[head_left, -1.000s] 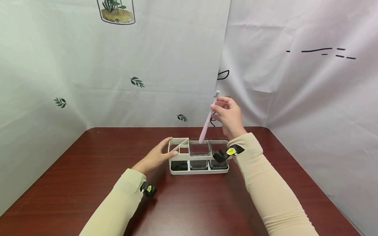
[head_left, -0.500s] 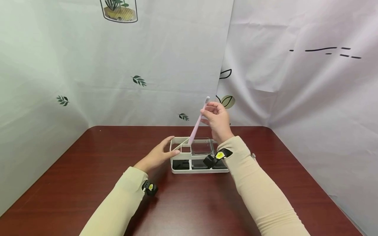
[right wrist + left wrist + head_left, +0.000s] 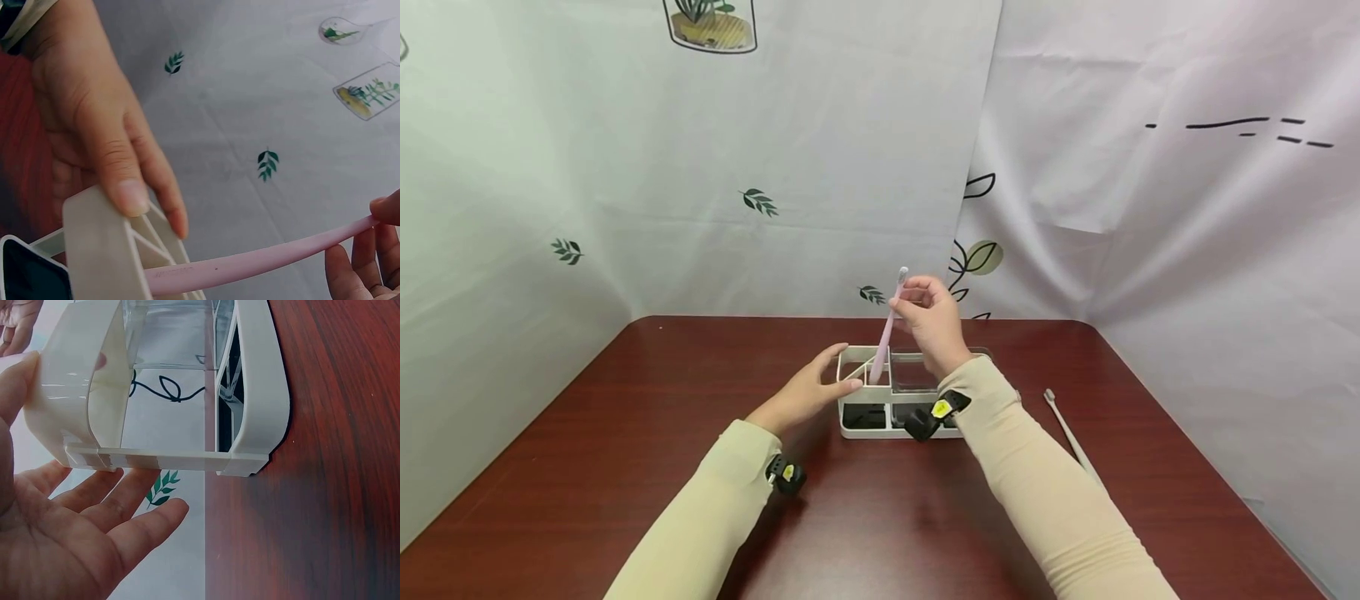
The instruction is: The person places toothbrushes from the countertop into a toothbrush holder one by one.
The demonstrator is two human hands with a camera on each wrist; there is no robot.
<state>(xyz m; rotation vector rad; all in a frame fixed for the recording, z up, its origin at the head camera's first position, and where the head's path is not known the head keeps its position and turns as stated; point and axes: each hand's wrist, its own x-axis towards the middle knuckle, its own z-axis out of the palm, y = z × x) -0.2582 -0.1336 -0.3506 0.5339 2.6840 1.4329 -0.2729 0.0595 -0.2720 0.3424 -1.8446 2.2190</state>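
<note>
My right hand (image 3: pixel 937 327) pinches a pink toothbrush (image 3: pixel 885 337) near its head, bristle end up and slightly tilted. The handle's lower end is inside a small divided compartment at the left of a white toothbrush holder (image 3: pixel 867 433). In the right wrist view the pink handle (image 3: pixel 244 267) enters that opening beside a slanted divider. My left hand (image 3: pixel 801 392) grips the holder's left end, thumb at the front and fingers towards the back. Seen from the left wrist, the fingers touch the end of the upper tier (image 3: pixel 62 375). My right hand and sleeve hide the holder's right part.
A pale toothbrush (image 3: pixel 1070 429) lies on the dark red table (image 3: pixel 700 367) to the right, partly behind my right forearm. Clear cups (image 3: pixel 913 375) sit in the holder beside the divided section. A white printed curtain (image 3: pixel 820 125) stands behind the table.
My right hand has moved left and down, carrying the pink toothbrush from above the clear cup into the left divided section. The pale toothbrush has come into view. My left hand keeps its grip.
</note>
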